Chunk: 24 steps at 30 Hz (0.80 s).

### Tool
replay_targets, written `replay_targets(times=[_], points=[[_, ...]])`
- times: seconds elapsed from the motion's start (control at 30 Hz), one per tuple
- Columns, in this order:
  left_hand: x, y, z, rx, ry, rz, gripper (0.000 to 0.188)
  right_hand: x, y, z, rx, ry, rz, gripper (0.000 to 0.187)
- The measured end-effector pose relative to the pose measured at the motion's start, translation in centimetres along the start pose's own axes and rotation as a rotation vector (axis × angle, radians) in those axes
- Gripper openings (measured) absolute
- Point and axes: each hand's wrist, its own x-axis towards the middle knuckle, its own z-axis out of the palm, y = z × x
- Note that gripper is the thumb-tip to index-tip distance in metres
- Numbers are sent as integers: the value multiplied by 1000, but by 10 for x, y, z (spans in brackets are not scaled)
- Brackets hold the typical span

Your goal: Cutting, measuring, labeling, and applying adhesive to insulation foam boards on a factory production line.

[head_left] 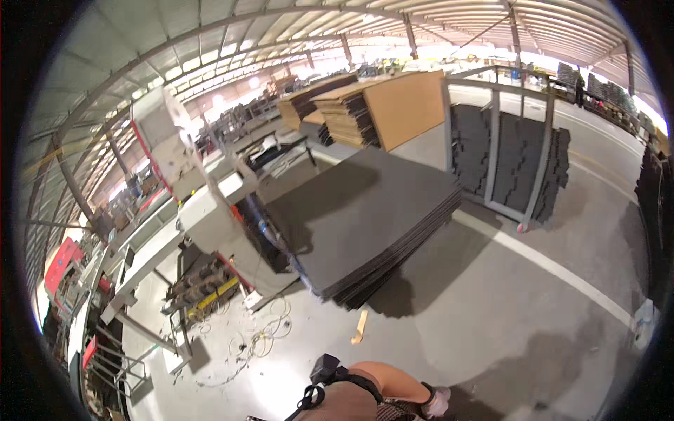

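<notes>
One hand only in view – the right hand (437,404), in a pale glove, low at the bottom edge at the end of a bare forearm. Too close to the rim and too small to tell whether the fingers are apart or together; nothing seen in the grip. Strapped to the same arm, further back, a small black device (326,368) with dark bands.

Nearest to the hand, flat on the grey concrete floor (491,330) – a short strip of pale wood (359,327), well apart from the glove. Just beyond the strip, a low, wide stack of dark grey sheets (365,210), edges slightly fanned at the near corner.

Left of the stack, touching or almost touching its side, a pale grey machine (210,210) with red trim. Below the machine, loose yellowish cables (261,338) coiled on the floor.

Right of the stack, a white painted line (547,264) running across the floor. Behind the line, a grey metal frame (493,151) with more dark sheets stood on edge. Further back, stacks of brown boards (400,105).
</notes>
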Motion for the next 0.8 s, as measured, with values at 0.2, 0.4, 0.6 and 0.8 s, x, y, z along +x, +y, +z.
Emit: replay_targets(times=[0.2, 0.4, 0.6, 0.8], points=[[182, -53, 21, 185, -238, 314, 47, -29, 75, -88, 94, 48, 74, 35], [208, -29, -133, -932, -168, 14, 40, -122, 206, -50, 148, 296, 220, 33], [332, 26, -252, -533, -229, -148, 38, -169, 221, -193, 858, 186, 787, 29], [455, 62, -320, -476, -809, -151, 40, -230, 234, -169, 1359, 399, 866, 36]])
